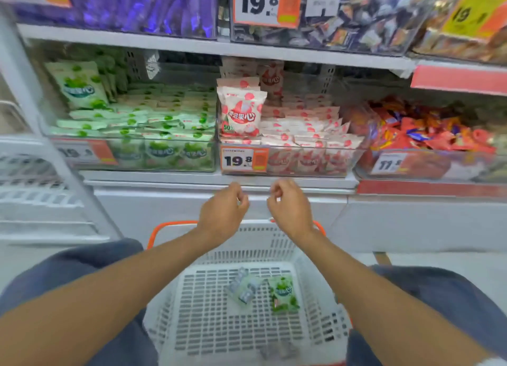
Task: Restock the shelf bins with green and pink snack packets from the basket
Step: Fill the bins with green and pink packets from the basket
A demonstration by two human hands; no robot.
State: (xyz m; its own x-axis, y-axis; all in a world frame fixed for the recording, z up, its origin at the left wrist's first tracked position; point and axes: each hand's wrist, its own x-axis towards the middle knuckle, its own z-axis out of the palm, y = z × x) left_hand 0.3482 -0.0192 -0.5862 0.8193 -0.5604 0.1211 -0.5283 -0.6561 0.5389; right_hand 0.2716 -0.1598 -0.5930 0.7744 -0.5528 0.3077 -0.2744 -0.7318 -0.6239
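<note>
Blurred price tag [82,153] on green bin [164,139]

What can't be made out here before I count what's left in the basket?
Head view: basket near end, cut off by the bottom edge; a blurred item there is unidentifiable.
Head view: pale packet beside the green packet, too blurred to tell its colour.
Head view: left hand and right hand, fingers curled away from camera, palms hidden.
Head view: green bin's price tag, blurred.
</note>
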